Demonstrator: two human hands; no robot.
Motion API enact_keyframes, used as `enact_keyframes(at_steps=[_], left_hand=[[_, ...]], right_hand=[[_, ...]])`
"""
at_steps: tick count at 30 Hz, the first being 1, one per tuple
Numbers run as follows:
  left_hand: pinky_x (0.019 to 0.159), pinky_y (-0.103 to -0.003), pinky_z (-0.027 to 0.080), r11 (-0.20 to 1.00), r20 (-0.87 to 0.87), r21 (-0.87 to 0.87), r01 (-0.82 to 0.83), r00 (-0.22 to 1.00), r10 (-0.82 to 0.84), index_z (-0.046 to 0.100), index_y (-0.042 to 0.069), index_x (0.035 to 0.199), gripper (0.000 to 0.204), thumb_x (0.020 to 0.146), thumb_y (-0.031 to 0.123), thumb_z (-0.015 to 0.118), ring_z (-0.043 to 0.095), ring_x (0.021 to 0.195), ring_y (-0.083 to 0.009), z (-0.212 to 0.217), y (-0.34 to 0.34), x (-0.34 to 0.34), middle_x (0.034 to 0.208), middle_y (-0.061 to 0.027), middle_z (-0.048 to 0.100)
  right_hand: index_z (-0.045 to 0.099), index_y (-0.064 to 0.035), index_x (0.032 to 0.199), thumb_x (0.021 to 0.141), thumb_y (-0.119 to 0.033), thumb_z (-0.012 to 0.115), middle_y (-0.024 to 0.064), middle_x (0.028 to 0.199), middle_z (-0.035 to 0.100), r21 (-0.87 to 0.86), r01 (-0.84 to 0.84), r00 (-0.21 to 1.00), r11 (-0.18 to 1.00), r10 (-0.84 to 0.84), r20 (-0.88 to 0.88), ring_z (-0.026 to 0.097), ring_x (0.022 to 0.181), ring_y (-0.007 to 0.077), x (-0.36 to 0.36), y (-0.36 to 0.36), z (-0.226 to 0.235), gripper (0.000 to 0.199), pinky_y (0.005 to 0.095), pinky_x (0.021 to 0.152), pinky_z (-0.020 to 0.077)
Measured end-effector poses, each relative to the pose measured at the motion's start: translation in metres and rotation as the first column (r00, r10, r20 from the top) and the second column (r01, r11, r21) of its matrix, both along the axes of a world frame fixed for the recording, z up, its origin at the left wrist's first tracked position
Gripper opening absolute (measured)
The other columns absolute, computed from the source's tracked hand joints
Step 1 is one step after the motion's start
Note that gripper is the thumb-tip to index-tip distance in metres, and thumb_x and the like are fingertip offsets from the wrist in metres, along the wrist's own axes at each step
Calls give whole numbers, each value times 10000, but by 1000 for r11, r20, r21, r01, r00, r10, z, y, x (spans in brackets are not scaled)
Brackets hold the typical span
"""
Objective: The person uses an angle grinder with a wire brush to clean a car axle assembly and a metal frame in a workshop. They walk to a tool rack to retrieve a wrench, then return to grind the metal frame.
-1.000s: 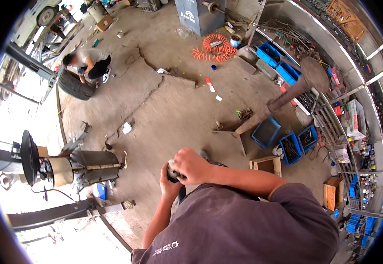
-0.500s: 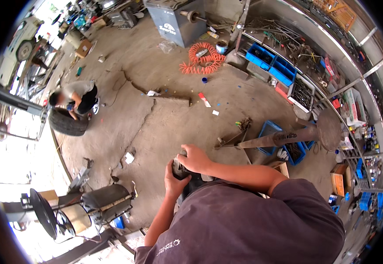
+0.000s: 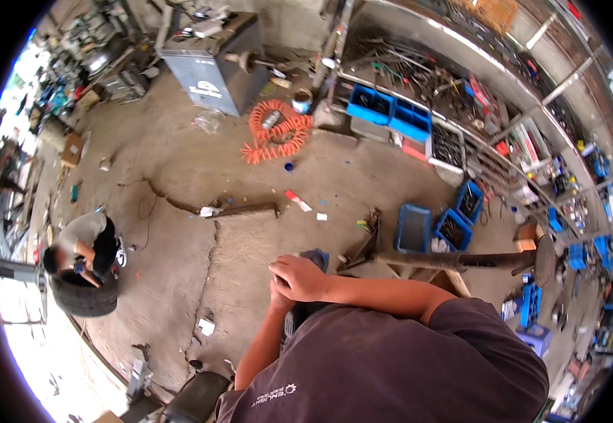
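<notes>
My right hand (image 3: 301, 278) lies over my left hand (image 3: 280, 299), close in front of my body. The right fingers are curled down and closed. The left hand is closed beneath them, its fingers mostly covered. Whatever lies between the two palms is hidden. Just past my right hand, the toe of a grey-blue shoe (image 3: 318, 258) shows above the concrete floor. To the right, a long rusty axle shaft (image 3: 454, 260) with a round flange (image 3: 545, 260) extends beyond my right forearm.
Blue plastic crates (image 3: 413, 229) stand beyond the shaft. An orange coiled hose (image 3: 276, 132) lies ahead, near a grey cabinet (image 3: 215, 77). At the left, a co-worker (image 3: 84, 240) crouches over a tyre (image 3: 88, 295). Shelves of tools and blue bins (image 3: 411, 120) line the right side.
My view has shifted. My hands were apart around a small dark-and-grey thing; now the right covers the left and that thing is out of sight.
</notes>
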State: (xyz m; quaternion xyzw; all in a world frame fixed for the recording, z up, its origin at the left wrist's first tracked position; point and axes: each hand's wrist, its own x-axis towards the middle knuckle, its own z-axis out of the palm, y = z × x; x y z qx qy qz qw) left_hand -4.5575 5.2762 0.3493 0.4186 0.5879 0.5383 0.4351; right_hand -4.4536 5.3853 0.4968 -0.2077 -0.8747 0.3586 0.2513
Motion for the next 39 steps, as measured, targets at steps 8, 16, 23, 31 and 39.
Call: enact_keyframes(at_steps=[8,16,23,31,39], left_hand=[[992,-376,525,907,60,-422,16,998,10,565,-45,1418,870,641,104,930,648,1094,-227,54,64,-46,1201,-132,692],[989,-365,525,917,-5,-398,39,999,-45,550,-32,1441,885,656,117,929,641,1131,-209,31,133,-59,1257,-128,682],[905,-352,565,869,89,-482,110,993,-76,529,-14,1431,835,677,22,887,653,1057,-196,37,245,-37,1195,-95,662],[912,-352,551,860,-89,-483,165,968,-236,542,-36,1402,847,639,31,903,644,1055,-206,50,357,20,1185,-110,670],[939,-350,563,838,-141,-505,206,938,-315,530,-45,1430,897,625,17,920,661,1080,-215,59,432,39,1243,-135,664]], right_hand=[[627,32,1179,906,-561,713,313,1277,638,-551,621,767,558,-284,576,559,1265,494,-15,70,-49,658,554,1004,497],[757,-66,923,862,-453,722,134,954,723,-39,-38,979,999,45,198,611,1149,339,-1,145,-72,393,544,1064,431],[710,-25,1085,922,-417,684,193,1049,676,-280,292,954,914,-297,25,602,1127,398,24,252,-82,425,538,1079,420],[580,58,1365,861,-437,741,303,1307,610,-611,695,709,379,-505,493,607,1194,487,68,333,-88,724,488,1035,498],[582,40,1360,865,-327,715,287,1274,623,-563,677,714,474,-606,350,595,1211,463,95,386,-95,630,515,1048,487]])
